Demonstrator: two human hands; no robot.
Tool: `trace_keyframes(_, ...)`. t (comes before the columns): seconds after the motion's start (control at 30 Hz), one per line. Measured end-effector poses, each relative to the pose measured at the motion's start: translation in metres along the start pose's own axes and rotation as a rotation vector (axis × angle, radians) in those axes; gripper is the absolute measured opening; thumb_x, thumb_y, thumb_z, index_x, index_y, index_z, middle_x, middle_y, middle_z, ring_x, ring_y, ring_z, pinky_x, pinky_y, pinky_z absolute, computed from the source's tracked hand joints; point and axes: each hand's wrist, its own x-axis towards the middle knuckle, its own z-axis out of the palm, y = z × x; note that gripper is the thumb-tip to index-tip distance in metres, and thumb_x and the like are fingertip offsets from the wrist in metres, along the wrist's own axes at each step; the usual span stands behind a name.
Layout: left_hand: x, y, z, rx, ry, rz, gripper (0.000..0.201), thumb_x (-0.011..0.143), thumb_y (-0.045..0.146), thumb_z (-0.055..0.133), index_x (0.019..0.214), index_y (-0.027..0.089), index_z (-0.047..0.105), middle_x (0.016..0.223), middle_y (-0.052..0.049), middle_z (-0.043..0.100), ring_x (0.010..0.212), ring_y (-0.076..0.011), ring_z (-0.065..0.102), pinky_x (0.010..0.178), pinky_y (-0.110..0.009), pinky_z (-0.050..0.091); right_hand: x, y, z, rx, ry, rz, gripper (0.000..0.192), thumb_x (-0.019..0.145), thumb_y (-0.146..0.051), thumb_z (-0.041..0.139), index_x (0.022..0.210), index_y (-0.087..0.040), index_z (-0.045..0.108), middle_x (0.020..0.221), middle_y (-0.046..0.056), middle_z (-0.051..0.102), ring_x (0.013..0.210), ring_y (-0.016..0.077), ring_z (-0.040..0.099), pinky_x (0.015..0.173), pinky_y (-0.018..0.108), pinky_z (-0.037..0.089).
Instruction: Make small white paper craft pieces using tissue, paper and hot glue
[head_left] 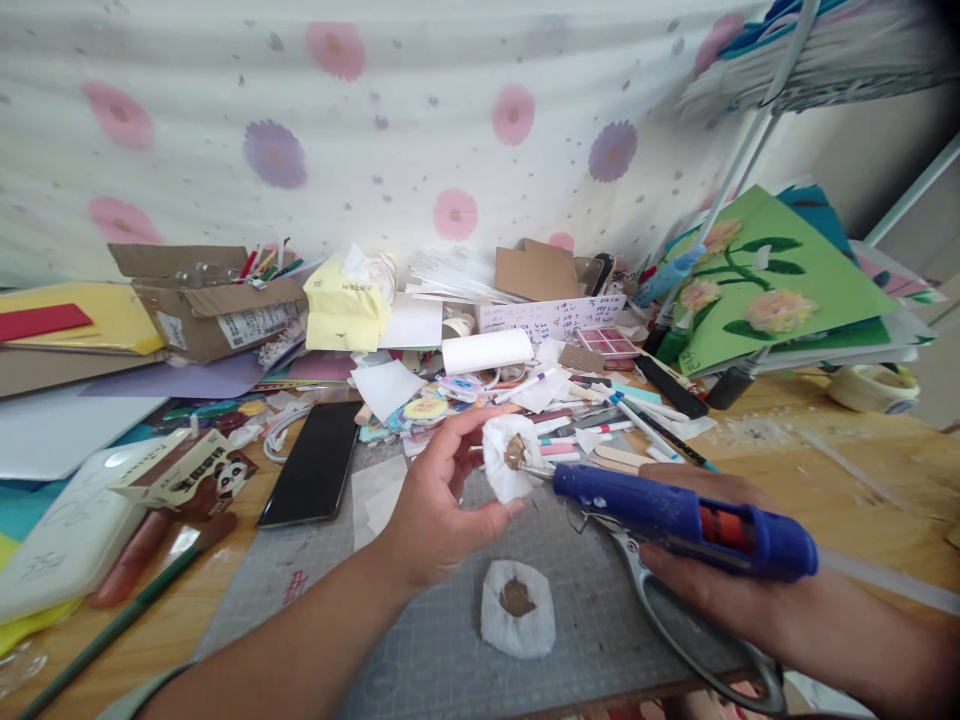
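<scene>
Blue glue gun (686, 520), gripped in the right hand (720, 590), touches the white puff (510, 458) pinched by left hand (435, 505) fingertips; hot glue could burn them.

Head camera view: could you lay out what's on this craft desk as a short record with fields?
Left hand: pinches a white paper flower with a brown centre
Right hand: holds a blue glue gun, nozzle touching the flower's centre
Mat: grey cutting mat under both hands
On the mat: a second white flower and scissors, partly under the right hand
Left of mat: black phone, panda-print box
Behind: markers, paper scraps, yellow tissue pack, green flower card
</scene>
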Motion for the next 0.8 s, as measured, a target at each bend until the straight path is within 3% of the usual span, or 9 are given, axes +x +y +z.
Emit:
trace_keyframes(0.13,-0.0007,-0.0006,0.0002,0.009,-0.001,-0.001,0.063,0.066,0.009,0.073,0.120,0.034,0.052,0.129,-0.002,0.054,0.116,-0.0213,0.052,0.098,-0.030,0.041,0.0000,0.0009,-0.0007,0.068,-0.076,-0.029,0.008,0.073,-0.018,0.054,0.078,-0.022,0.059,0.074,0.003,0.061,0.065,0.0186,0.059,0.055,0.028,0.046)
trace_keyframes(0.23,-0.0011,-0.0023,0.0001,0.029,0.002,0.003,0.064,0.066,0.009,0.073,0.121,0.033,0.051,0.130,-0.003,0.053,0.118,-0.0217,0.051,0.099,-0.031,0.040,0.0006,0.0022,0.0017,0.056,-0.056,-0.040,0.008,0.072,-0.017,0.054,0.077,-0.022,0.058,0.080,0.004,0.062,0.071,0.0194,0.059,0.056,0.027,0.046)
trace_keyframes(0.3,-0.0014,-0.0034,-0.0002,0.042,0.004,0.009,0.064,0.066,0.010,0.073,0.121,0.033,0.050,0.131,-0.003,0.052,0.118,-0.0223,0.051,0.098,-0.032,0.041,0.0010,0.0036,0.0040,0.024,-0.037,-0.033,0.005,0.072,-0.017,0.055,0.071,-0.021,0.053,0.074,0.002,0.059,0.066,0.0171,0.056,0.054,0.026,0.044)
trace_keyframes(0.47,-0.0017,-0.0042,-0.0007,0.032,-0.007,0.011,0.065,0.065,0.011,0.075,0.121,0.032,0.050,0.132,-0.004,0.051,0.117,-0.0229,0.052,0.097,-0.032,0.042,0.0005,0.0054,0.0038,-0.005,-0.054,-0.013,0.021,0.073,-0.018,0.053,0.059,-0.021,0.038,0.058,-0.003,0.045,0.053,0.0120,0.045,0.050,0.025,0.038)
trace_keyframes(0.7,-0.0019,-0.0034,-0.0013,0.029,-0.022,-0.021,0.065,0.065,0.011,0.074,0.121,0.033,0.050,0.134,-0.004,0.050,0.118,-0.0233,0.051,0.098,-0.033,0.041,0.0018,0.0009,0.0002,0.112,-0.074,-0.037,0.006,0.071,-0.017,0.055,0.074,-0.022,0.055,0.076,0.003,0.060,0.069,0.0187,0.057,0.058,0.028,0.046)
trace_keyframes(0.8,-0.0023,-0.0033,-0.0011,0.030,-0.027,-0.026,0.065,0.065,0.010,0.074,0.122,0.031,0.050,0.133,-0.005,0.050,0.117,-0.0237,0.052,0.098,-0.034,0.040,0.0030,0.0006,0.0029,0.071,-0.062,-0.057,0.008,0.070,-0.017,0.056,0.066,-0.021,0.051,0.067,0.001,0.055,0.059,0.0159,0.053,0.053,0.027,0.043)
